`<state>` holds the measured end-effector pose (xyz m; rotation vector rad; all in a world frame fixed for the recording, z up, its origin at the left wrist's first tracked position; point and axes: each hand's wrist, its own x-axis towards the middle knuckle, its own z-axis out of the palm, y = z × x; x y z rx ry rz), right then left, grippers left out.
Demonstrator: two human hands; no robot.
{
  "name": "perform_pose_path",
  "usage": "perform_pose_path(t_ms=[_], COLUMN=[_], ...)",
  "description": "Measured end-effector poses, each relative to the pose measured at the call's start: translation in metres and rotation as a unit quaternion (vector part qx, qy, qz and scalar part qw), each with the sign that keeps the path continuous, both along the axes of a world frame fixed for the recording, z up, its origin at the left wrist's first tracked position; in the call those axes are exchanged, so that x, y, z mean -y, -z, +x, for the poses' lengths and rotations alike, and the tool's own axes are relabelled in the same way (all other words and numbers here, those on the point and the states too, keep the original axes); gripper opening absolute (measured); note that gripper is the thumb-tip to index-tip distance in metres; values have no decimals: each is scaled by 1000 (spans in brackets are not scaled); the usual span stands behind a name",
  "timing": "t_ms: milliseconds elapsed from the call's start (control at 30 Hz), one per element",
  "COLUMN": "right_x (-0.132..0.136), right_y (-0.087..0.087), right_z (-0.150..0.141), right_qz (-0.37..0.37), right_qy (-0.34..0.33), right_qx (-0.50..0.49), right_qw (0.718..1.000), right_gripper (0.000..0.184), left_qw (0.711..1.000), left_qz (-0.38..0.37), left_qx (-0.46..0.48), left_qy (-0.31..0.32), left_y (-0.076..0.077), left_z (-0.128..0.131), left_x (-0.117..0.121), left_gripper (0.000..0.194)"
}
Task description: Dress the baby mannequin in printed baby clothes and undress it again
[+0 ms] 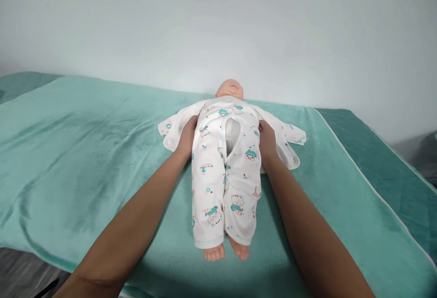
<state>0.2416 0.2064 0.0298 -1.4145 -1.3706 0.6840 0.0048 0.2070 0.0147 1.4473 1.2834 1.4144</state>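
A baby doll (230, 89) lies on its back on a teal blanket (85, 152), head toward the wall, bare feet toward me. It wears white printed trousers (223, 188), and a white printed top (287, 141) lies spread open under it. My left hand (187, 136) presses against the doll's left side at the waist. My right hand (266, 139) holds the opposite side. Both hands curl around the torso, with the fingertips hidden beneath the doll.
The blanket covers a bed or table standing against a plain pale wall (218, 29). A darker teal cover (385, 166) shows at the right edge, and the near left corner drops off to a grey floor (20, 270).
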Motion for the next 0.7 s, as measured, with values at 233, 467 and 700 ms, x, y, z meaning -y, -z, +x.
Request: perform_pose_path(t_ms=[233, 467, 700], right_x=[-3, -2, 7], right_y=[5, 5, -1], right_z=[-2, -1, 1], right_qz=[4, 20, 36], right_qy=[44, -13, -16], right_qx=[-134, -79, 65], right_qw=[990, 997, 997], right_gripper=[26, 30, 21], left_qw=[998, 1000, 993], left_qz=[-9, 3, -6], left_qx=[26, 1, 47], left_qy=[-50, -8, 105], left_y=[-4, -8, -15], left_z=[3, 2, -1], left_x=[-3, 1, 16], left_gripper=[24, 30, 52])
